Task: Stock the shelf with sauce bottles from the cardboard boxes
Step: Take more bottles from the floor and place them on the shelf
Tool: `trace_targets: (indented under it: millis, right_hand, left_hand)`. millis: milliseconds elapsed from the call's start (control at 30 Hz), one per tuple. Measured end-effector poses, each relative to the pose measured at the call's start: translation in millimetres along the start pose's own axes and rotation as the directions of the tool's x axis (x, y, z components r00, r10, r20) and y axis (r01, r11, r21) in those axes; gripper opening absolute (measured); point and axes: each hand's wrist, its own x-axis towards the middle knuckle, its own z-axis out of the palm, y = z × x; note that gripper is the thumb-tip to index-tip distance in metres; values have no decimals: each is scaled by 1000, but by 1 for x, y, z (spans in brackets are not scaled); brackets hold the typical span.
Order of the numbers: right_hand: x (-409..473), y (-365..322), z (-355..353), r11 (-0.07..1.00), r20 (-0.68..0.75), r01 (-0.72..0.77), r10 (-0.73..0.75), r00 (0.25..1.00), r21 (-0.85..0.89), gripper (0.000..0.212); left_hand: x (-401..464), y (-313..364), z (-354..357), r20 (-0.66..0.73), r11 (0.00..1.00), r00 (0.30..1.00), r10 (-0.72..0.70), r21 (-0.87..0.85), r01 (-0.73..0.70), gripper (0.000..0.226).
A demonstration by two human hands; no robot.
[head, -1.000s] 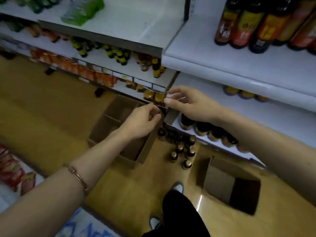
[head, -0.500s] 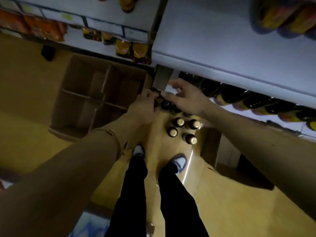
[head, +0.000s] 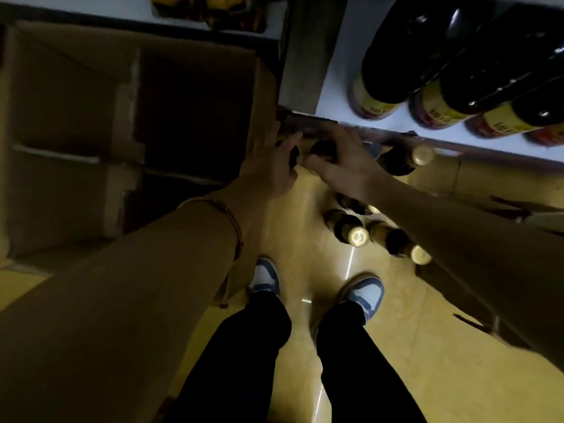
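Reaching down, your left hand (head: 268, 166) and right hand (head: 345, 166) seem curled round dark sauce bottles (head: 320, 149) on the floor (head: 305, 215); a loose grip could topple the neighbouring bottles (head: 351, 230).

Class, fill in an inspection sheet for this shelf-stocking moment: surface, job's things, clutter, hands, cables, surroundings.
Surface: glossy yellow floor, dimly lit.
Job's things: small sauce bottles standing on the floor; divided cardboard box at left, visible compartments look empty; large dark bottles on the white shelf.
Clutter: second cardboard box partly behind the right forearm.
Hands: left hand and right hand reach down onto bottles near the shelf base; grip too blurred to judge.
Cables: nothing seen.
Surroundings: packaged goods on the neighbouring shelf; person's shoes below.
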Motion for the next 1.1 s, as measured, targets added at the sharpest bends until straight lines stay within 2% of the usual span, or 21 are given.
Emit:
trace_targets:
  millis: [167, 233, 300, 433, 500, 567, 667, 733, 800, 1000, 1100]
  right_hand:
    - [31, 39, 27, 998, -106, -54, 52, 993, -15, 77]
    - [39, 52, 37, 997, -166, -72, 75, 983, 22, 75]
    - [45, 62, 47, 991, -227, -104, 120, 967, 82, 74]
    - [51, 68, 64, 951, -363, -121, 224, 905, 286, 57]
    - [59, 70, 71, 933, -378, -104, 240, 894, 345, 47]
    - [68, 70, 76, 936, -367, -80, 211, 906, 342, 38]
    - [77, 75, 82, 944, -357, -84, 201, 912, 318, 36]
    - [82, 78, 82, 943, -390, -77, 208, 897, 325, 40]
    - [86, 81, 83, 933, -422, -70, 226, 878, 353, 43]
    - [91, 74, 73, 935, -399, -138, 269, 877, 328, 38]
    - [72, 69, 67, 932, -372, -191, 303, 877, 308, 39]
  left_hand:
    - [33, -19, 33, 13, 999, 1000, 24, 43, -24, 65]
    - [45, -22, 38, -55, 992, 994, 91, -79, -95, 63]
    - [53, -25, 40, -129, 959, 989, 73, -264, -105, 65]
    - [53, -33, 57, -293, 844, 953, -84, -529, -88, 62]
    - [59, -36, 66, -262, 779, 951, -162, -626, -39, 45]
    - [65, -37, 73, -214, 672, 965, -149, -738, -61, 27]
    - [70, -37, 78, -162, 577, 978, -130, -815, -59, 32]
    - [70, -38, 79, -137, 573, 983, -122, -819, -42, 34]
    - [73, -41, 79, -123, 612, 988, -93, -790, -41, 33]
    - [65, -37, 78, -59, 645, 990, -132, -763, 41, 31]
    - [51, -30, 71, 3, 732, 986, -164, -670, 124, 27]
